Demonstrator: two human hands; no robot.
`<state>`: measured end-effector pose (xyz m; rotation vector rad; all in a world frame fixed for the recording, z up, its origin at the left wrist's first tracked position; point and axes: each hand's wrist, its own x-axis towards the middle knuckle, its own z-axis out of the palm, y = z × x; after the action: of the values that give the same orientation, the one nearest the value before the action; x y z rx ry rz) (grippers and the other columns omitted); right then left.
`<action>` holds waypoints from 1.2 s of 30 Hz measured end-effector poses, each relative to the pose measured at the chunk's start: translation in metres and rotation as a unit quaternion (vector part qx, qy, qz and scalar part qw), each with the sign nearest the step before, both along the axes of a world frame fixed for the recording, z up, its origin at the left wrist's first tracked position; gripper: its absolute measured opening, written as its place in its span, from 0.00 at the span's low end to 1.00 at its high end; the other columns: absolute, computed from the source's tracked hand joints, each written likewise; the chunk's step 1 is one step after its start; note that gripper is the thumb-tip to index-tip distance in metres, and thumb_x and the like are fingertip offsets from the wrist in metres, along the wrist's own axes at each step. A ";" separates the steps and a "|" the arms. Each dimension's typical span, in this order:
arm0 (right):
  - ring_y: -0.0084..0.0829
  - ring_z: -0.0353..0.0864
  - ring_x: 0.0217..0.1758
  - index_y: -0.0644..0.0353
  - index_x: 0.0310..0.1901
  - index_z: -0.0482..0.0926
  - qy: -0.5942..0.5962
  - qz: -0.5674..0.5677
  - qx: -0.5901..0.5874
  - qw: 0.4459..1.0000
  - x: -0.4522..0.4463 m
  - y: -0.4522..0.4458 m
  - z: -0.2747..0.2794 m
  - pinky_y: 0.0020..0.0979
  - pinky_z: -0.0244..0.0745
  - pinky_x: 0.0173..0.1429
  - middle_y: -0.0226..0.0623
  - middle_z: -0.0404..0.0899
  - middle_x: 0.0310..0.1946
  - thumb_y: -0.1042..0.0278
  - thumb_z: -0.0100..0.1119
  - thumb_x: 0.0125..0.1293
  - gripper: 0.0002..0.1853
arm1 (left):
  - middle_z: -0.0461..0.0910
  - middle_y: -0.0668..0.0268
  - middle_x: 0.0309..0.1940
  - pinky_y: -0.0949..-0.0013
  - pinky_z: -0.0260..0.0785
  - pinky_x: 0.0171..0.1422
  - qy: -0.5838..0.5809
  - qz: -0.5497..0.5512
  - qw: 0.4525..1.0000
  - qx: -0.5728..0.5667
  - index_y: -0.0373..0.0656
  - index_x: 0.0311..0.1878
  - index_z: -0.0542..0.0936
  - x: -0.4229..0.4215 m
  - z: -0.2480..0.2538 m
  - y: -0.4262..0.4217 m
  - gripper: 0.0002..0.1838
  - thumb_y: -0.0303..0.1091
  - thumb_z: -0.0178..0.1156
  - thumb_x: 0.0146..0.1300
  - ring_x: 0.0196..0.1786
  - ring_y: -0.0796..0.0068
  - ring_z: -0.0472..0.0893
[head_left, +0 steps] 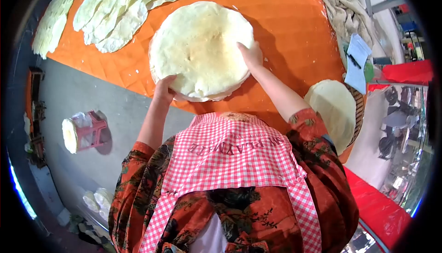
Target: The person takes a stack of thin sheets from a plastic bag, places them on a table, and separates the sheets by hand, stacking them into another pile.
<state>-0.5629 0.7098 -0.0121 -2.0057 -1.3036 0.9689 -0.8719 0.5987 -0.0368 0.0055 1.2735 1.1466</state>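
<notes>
A thick stack of round, pale flatbreads (202,46) sits on the orange table cover in front of me, its top one lightly browned in the middle. At its near left edge, my left hand (165,88) is closed on the rim, thumb on top and the other fingers hidden by the stack. On the right side, my right hand (251,56) grips the rim the same way, with its thumb over the top bread. Whether the stack is lifted off the cover I cannot tell.
Overlapping thin flatbreads (117,11) lie at the far left of the orange cover (294,27). To my right, more round breads (332,110) rest in a wicker basket (357,115). Beyond it are a blue paper with a pen (353,60) and a cloth (346,16). A pink stool (94,130) stands on the floor.
</notes>
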 end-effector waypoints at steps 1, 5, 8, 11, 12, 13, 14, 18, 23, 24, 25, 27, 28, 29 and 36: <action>0.38 0.82 0.46 0.73 0.50 0.74 -0.040 -0.010 -0.006 0.999 -0.002 0.001 -0.003 0.37 0.76 0.51 0.49 0.80 0.47 0.54 0.68 0.54 0.31 | 0.72 0.49 0.57 0.51 0.70 0.62 0.020 -0.009 1.000 0.002 0.29 0.63 0.65 -0.002 -0.008 0.002 0.30 0.25 0.60 0.57 0.56 0.51 0.74; 0.36 0.81 0.46 0.71 0.47 0.75 0.369 0.028 -0.056 0.927 0.033 0.020 -0.029 0.36 0.75 0.50 0.45 0.81 0.45 0.66 0.70 0.53 0.24 | 0.75 0.52 0.52 0.55 0.73 0.59 0.015 -0.026 1.000 0.003 0.28 0.59 0.68 -0.015 -0.028 0.003 0.25 0.20 0.59 0.56 0.53 0.53 0.77; 0.36 0.81 0.34 0.68 0.46 0.76 0.411 0.011 -0.064 0.909 0.045 0.018 0.002 0.33 0.75 0.38 0.42 0.82 0.38 0.65 0.69 0.55 0.20 | 0.76 0.52 0.52 0.54 0.73 0.60 -0.002 0.031 0.999 -0.027 0.29 0.58 0.68 -0.011 -0.010 0.008 0.24 0.21 0.59 0.57 0.54 0.54 0.77; 0.37 0.69 0.61 0.63 0.62 0.69 0.565 -0.070 -0.088 0.817 0.034 -0.023 0.038 0.40 0.66 0.62 0.40 0.72 0.59 0.48 0.63 0.61 0.33 | 0.77 0.52 0.52 0.52 0.71 0.63 -0.068 0.018 0.997 -0.008 0.28 0.59 0.68 -0.017 0.004 0.012 0.23 0.24 0.56 0.61 0.57 0.54 0.77; 0.39 0.64 0.68 0.62 0.65 0.67 0.594 -0.127 -0.093 0.789 0.026 -0.044 0.056 0.42 0.60 0.70 0.41 0.68 0.65 0.47 0.61 0.62 0.36 | 0.77 0.54 0.51 0.53 0.73 0.61 -0.099 0.021 0.995 -0.008 0.31 0.58 0.69 -0.023 -0.001 0.014 0.23 0.24 0.58 0.60 0.56 0.55 0.78; 0.39 0.61 0.70 0.60 0.67 0.63 0.648 -0.125 -0.125 0.741 0.023 -0.055 0.027 0.43 0.58 0.72 0.40 0.64 0.67 0.46 0.60 0.63 0.37 | 0.77 0.54 0.52 0.54 0.73 0.61 -0.091 0.008 0.996 0.004 0.31 0.58 0.69 -0.025 -0.010 0.014 0.23 0.23 0.58 0.59 0.56 0.55 0.78; 0.40 0.58 0.73 0.58 0.70 0.59 0.696 -0.122 -0.156 0.690 0.019 -0.069 -0.004 0.44 0.56 0.73 0.40 0.60 0.70 0.44 0.59 0.64 0.39 | 0.77 0.54 0.52 0.54 0.73 0.61 -0.085 -0.005 0.996 0.015 0.31 0.58 0.69 -0.025 -0.020 0.010 0.23 0.23 0.58 0.59 0.55 0.56 0.78; 0.40 0.68 0.66 0.62 0.67 0.61 0.667 -0.118 -0.009 0.736 -0.002 -0.094 -0.009 0.43 0.65 0.67 0.44 0.68 0.63 0.49 0.64 0.61 0.39 | 0.73 0.57 0.56 0.52 0.73 0.61 0.050 -0.001 0.998 0.045 0.40 0.64 0.64 0.010 -0.020 -0.015 0.30 0.17 0.56 0.57 0.57 0.55 0.75; 0.35 0.77 0.56 0.65 0.60 0.69 0.422 -0.137 0.075 0.893 -0.018 -0.087 -0.015 0.37 0.71 0.60 0.43 0.77 0.53 0.75 0.66 0.52 0.31 | 0.72 0.59 0.57 0.52 0.74 0.59 0.000 -0.083 0.986 0.146 0.44 0.67 0.62 0.010 0.016 -0.030 0.30 0.24 0.54 0.60 0.60 0.56 0.74; 0.35 0.77 0.55 0.65 0.59 0.69 0.415 -0.132 0.066 0.898 -0.015 -0.087 -0.014 0.36 0.72 0.60 0.43 0.77 0.53 0.77 0.65 0.51 0.31 | 0.71 0.58 0.59 0.51 0.74 0.59 -0.030 -0.090 0.980 0.174 0.45 0.67 0.61 0.003 0.018 -0.026 0.29 0.25 0.53 0.61 0.61 0.55 0.73; 0.34 0.77 0.55 0.65 0.59 0.70 0.409 -0.128 0.057 0.902 -0.015 -0.086 -0.009 0.35 0.72 0.60 0.42 0.78 0.53 0.79 0.63 0.50 0.30 | 0.69 0.58 0.64 0.54 0.68 0.65 -0.135 -0.047 0.983 0.119 0.42 0.70 0.59 -0.019 -0.004 -0.009 0.30 0.36 0.51 0.65 0.64 0.56 0.72; 0.34 0.77 0.55 0.63 0.59 0.71 0.444 -0.101 0.077 0.887 -0.012 -0.084 -0.021 0.35 0.71 0.60 0.41 0.78 0.53 0.81 0.61 0.50 0.30 | 0.71 0.57 0.64 0.57 0.66 0.66 -0.135 -0.107 0.965 0.195 0.38 0.69 0.62 -0.050 0.005 0.028 0.32 0.48 0.50 0.68 0.65 0.58 0.72; 0.33 0.77 0.55 0.62 0.59 0.72 0.457 -0.090 0.088 0.881 -0.007 -0.088 -0.023 0.35 0.71 0.60 0.40 0.78 0.53 0.82 0.60 0.50 0.30 | 0.74 0.58 0.61 0.57 0.66 0.66 -0.098 -0.139 0.973 0.155 0.39 0.67 0.66 -0.069 0.003 0.048 0.31 0.51 0.52 0.68 0.62 0.61 0.75; 0.35 0.77 0.56 0.66 0.59 0.71 0.474 -0.094 0.081 0.872 -0.008 -0.093 -0.015 0.35 0.72 0.61 0.41 0.78 0.54 0.79 0.61 0.54 0.28 | 0.77 0.59 0.58 0.58 0.68 0.65 -0.109 -0.132 0.973 0.156 0.41 0.66 0.67 -0.067 0.017 0.059 0.32 0.52 0.55 0.66 0.58 0.63 0.78; 0.37 0.74 0.60 0.67 0.59 0.71 0.575 -0.258 0.001 0.776 -0.006 -0.111 -0.025 0.39 0.66 0.67 0.43 0.76 0.56 0.59 0.61 0.64 0.26 | 0.77 0.56 0.55 0.55 0.73 0.61 -0.045 -0.402 0.908 0.105 0.38 0.66 0.66 -0.093 0.005 0.146 0.31 0.40 0.59 0.63 0.56 0.58 0.78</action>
<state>-0.5689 0.5991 -0.0376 -1.1592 -0.0588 1.4846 -0.9653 0.7448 -0.0315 0.5835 0.9070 0.5432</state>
